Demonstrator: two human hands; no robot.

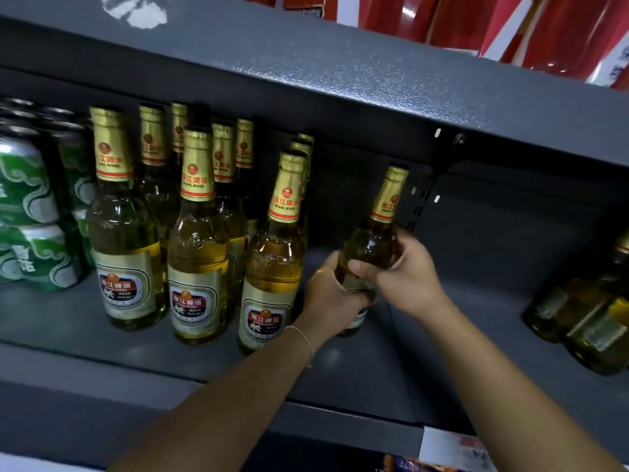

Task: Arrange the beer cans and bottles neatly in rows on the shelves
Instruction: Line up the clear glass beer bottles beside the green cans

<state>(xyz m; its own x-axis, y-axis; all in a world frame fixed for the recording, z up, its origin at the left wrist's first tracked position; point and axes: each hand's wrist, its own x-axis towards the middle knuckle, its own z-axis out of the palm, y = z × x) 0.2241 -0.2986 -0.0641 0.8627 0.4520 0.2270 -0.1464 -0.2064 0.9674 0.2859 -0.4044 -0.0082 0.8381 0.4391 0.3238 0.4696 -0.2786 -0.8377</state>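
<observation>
Both hands on one beer bottle (371, 247), just right of the standing bottle rows (197, 233) on the grey shelf (102, 338); left hand (328, 294) wraps the lower body over the label, right hand (405, 270) curls round the shoulder, thumb across the glass; both clamped on it, neck tilted slightly right; I cannot tell whether its base rests on the shelf, the left hand hides it.

Handling, my judgement: full glass, so heavy, rigid and breakable; smooth wall likely slippery; the body is the sound hold, with the gold-foiled neck left alone; set down gently, base flat.

Surroundings: nearest row bottle (272, 267) stands just beside the left hand, so a knock there is the main risk; green cans (30, 233) stacked at far left, well apart; an upright bracket (429, 195) behind the held bottle; more bottles (592, 321) at far right, blurred; the upper shelf (340, 73) hangs close above the caps, so little headroom for lifting.
</observation>
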